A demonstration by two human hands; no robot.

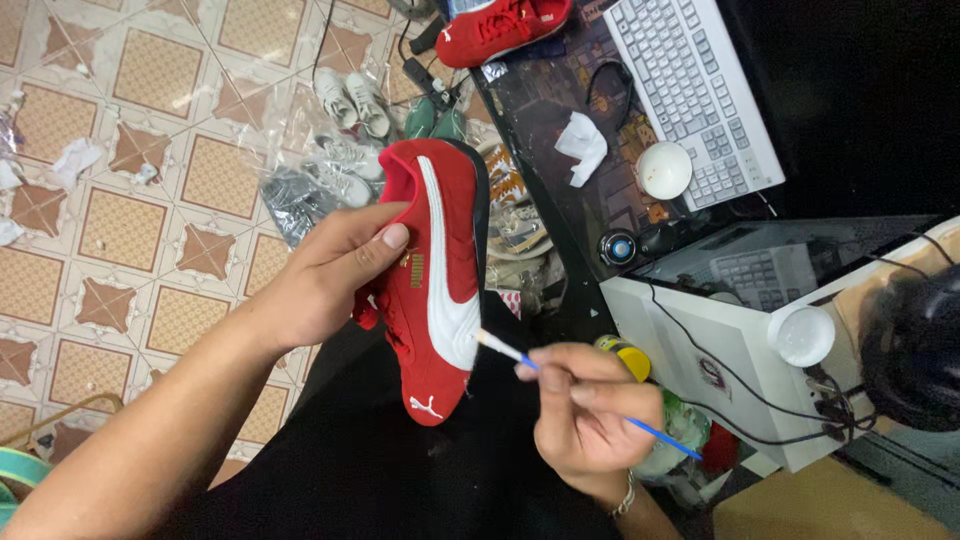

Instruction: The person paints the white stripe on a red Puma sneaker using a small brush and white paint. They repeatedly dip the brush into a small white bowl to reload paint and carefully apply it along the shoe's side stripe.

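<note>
My left hand (335,270) grips a red suede sneaker (435,270) by its heel side, holding it on its side over my lap. A white stripe runs along its length. My right hand (585,410) pinches a thin blue-handled paintbrush (575,385). The brush's pale tip touches the lower end of the white stripe, close to the sole edge.
A second red sneaker (500,28) lies on the dark desk (545,110) beside a white keyboard (695,90), a crumpled tissue (583,147) and a small white bowl (663,170). A round white lid (803,335) sits on a white box. Bagged shoes (345,160) lie on the tiled floor.
</note>
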